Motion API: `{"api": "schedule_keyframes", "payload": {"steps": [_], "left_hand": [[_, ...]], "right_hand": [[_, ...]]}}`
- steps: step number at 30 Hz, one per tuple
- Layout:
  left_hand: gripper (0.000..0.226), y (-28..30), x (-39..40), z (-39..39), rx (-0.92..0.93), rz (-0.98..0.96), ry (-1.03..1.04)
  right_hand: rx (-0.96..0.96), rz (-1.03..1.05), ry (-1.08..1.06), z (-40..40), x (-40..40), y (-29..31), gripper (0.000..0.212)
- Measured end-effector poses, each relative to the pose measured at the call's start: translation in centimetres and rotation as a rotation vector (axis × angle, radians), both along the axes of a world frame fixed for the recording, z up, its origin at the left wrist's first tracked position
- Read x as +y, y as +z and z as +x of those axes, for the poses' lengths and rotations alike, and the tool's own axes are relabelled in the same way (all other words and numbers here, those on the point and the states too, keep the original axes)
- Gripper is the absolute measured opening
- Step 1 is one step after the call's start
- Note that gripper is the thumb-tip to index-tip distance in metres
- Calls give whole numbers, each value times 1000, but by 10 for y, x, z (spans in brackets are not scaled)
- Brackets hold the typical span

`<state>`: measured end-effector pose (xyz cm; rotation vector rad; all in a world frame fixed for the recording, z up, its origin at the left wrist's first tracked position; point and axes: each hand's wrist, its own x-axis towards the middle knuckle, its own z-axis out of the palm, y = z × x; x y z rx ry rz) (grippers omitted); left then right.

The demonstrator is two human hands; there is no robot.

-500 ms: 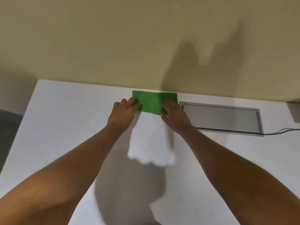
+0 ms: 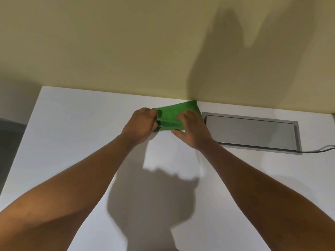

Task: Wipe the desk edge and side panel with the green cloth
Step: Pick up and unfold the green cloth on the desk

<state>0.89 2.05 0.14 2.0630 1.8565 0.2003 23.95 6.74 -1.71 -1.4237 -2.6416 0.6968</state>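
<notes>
A folded green cloth [image 2: 174, 113] lies on the white desk [image 2: 72, 142] near its back edge, where the desk meets the yellowish wall. My left hand [image 2: 141, 125] pinches the cloth's left end, which is lifted and creased into a fold. My right hand [image 2: 192, 131] presses down on the cloth's right half with its fingers spread. The cloth's near edge is hidden under both hands.
A grey metal cable hatch [image 2: 253, 133] is set into the desk just right of the cloth, with a grey cable [image 2: 322, 149] running out to the right. The desk's left edge [image 2: 23, 134] drops off to a dark floor.
The left end of the cloth has been lifted and folded inward by my left hand, so the cloth now looks skewed and narrower. My right hand has stayed on the cloth.
</notes>
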Motion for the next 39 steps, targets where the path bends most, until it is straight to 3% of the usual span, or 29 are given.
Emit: {"api": "schedule_keyframes", "payload": {"steps": [2,5,11,14,17,20,23,28,33,39], "left_hand": [[24,16,-9,6,-193,-54,20],[11,35,-25,11,-513,-140,160],[16,67,-76,-10,-959,-310,567],[37,74,-119,-34,-1198,-514,716],[65,60,-177,-62,-1456,-710,707],[80,50,-241,-83,-1537,-815,716],[77,40,-301,-99,-1618,-805,741],[59,40,-378,-117,-2129,-468,862],[47,49,-433,-149,-1958,-326,1284],[33,68,-482,-216,-1844,-55,1165]], "right_hand": [[95,-35,41,-7,-5,6,54],[240,-188,68,-19,-16,22,33],[262,-447,135,-42,-47,55,10],[282,-611,141,-60,-71,70,20],[407,-831,78,-76,-104,83,3],[530,-1016,-64,-94,-135,89,26],[585,-1140,-186,-117,-166,97,30],[546,-1325,-231,-154,-212,103,39],[433,-1426,-231,-206,-256,106,43],[374,-1333,-111,-287,-299,108,39]]}}
